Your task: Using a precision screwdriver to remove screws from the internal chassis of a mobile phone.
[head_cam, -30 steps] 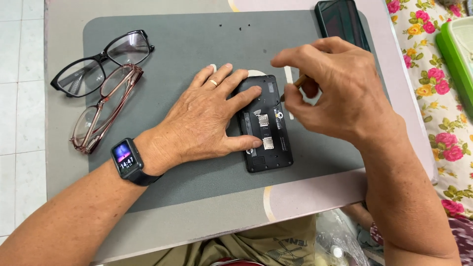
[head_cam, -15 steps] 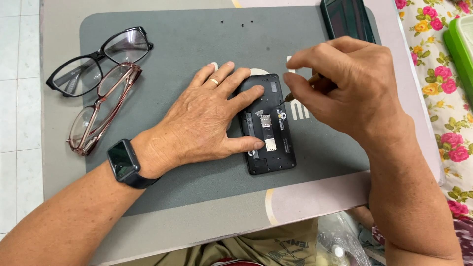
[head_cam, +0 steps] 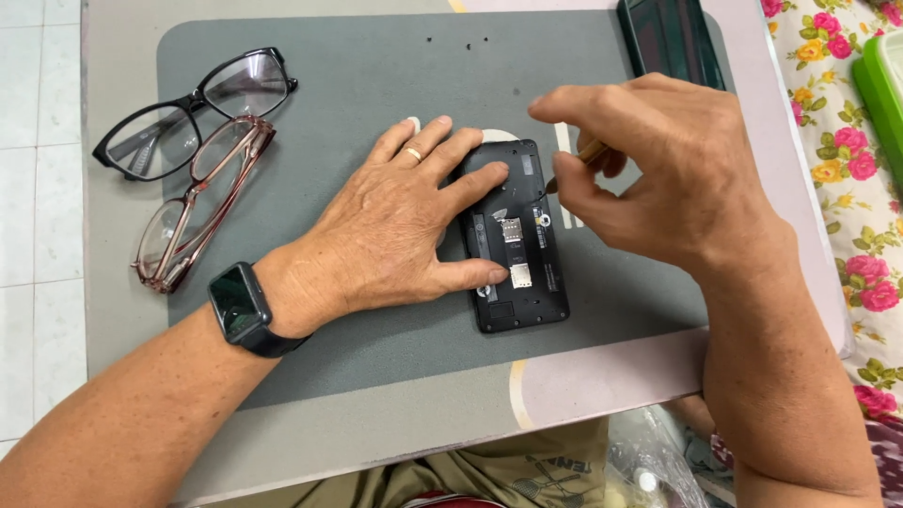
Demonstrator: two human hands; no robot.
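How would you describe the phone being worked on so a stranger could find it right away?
Start at the grey rubber mat covering the small table. Near its middle, under the left hand, lies a black rectangular phone with its back cover off. Unlike the intact dark phone at the mat's top right edge, it shows bare card slots and metal contacts.

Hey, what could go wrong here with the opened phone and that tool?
1. The tool in the right hand meets the phone at its edge; a slip might scratch the exposed card slots.
2. The left hand pins the phone only from one side, so it may skid on the mat.
3. Tiny dark specks, perhaps screws, lie loose on the mat and could get lost.
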